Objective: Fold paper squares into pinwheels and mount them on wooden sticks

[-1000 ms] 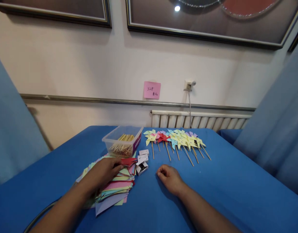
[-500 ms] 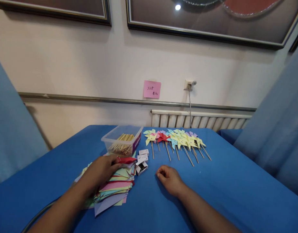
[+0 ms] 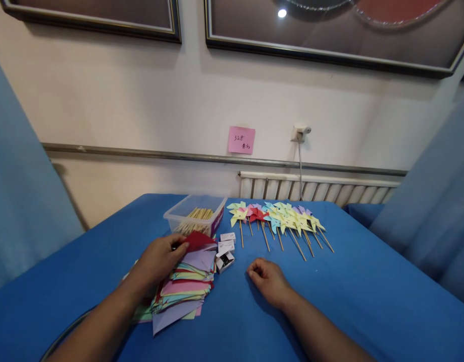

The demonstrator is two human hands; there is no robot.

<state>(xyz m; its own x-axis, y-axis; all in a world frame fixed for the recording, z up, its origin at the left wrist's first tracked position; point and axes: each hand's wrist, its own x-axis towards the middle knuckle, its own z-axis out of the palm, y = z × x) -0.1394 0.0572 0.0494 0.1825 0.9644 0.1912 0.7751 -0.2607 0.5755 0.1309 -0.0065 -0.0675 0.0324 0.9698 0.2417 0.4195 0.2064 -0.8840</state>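
Note:
My left hand (image 3: 162,257) pinches a red sheet of paper (image 3: 199,241) at the top of a stack of coloured paper sheets (image 3: 186,287). The red sheet is tilted up off the lilac one under it. My right hand (image 3: 267,281) rests on the blue cloth with its fingers curled in; whether anything small is inside them is hidden. Just right of the stack stand small white boxes (image 3: 226,246), the nearest one open with dark bits inside. Behind the stack, a clear plastic tub (image 3: 175,217) holds many wooden sticks (image 3: 200,215).
Several finished paper pinwheels (image 3: 281,217) on sticks lie at the back right of the blue-covered table (image 3: 341,281). Blue curtains (image 3: 436,201) hang on both sides. A dark cable (image 3: 66,332) runs beside my left forearm. A radiator (image 3: 318,187) stands behind the table.
My left hand has raised the red sheet, so more of it and of the lilac sheet beneath shows. My right hand keeps its place on the table. The whole view has shifted slightly.

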